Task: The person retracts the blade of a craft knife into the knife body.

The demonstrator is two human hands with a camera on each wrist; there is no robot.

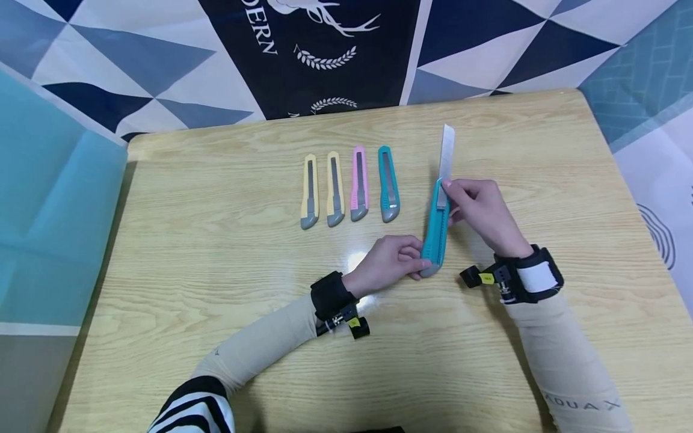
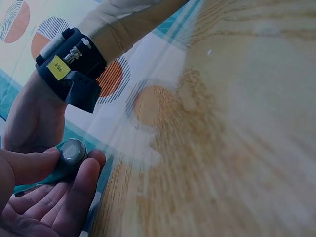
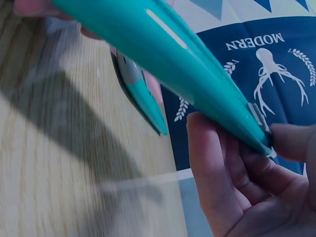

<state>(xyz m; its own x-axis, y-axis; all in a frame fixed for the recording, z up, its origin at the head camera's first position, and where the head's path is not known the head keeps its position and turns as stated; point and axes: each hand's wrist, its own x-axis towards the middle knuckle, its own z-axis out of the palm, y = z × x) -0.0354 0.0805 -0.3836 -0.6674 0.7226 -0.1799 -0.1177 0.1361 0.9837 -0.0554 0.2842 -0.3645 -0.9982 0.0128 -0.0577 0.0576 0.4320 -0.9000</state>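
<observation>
A teal utility knife (image 1: 434,231) with a grey end cap (image 2: 73,152) is held between both hands, with a long silver blade strip (image 1: 446,150) standing out of its far end. My left hand (image 1: 385,263) pinches the capped end between thumb and fingers. Near the blade end, my right hand (image 1: 483,211) grips the knife, its thumb at the opening. The right wrist view shows the fingers (image 3: 207,163) under the teal body and a shadow on the table below. To the left lies a second teal utility knife (image 1: 388,180), grey end toward me.
Beside that knife, a pink utility knife (image 1: 359,180) and two yellow ones, the nearer yellow knife (image 1: 335,189) and the outer yellow knife (image 1: 310,192), lie in a row. They rest on a wood-grain table (image 1: 216,240). A patterned cloth (image 1: 162,60) hangs past the far edge.
</observation>
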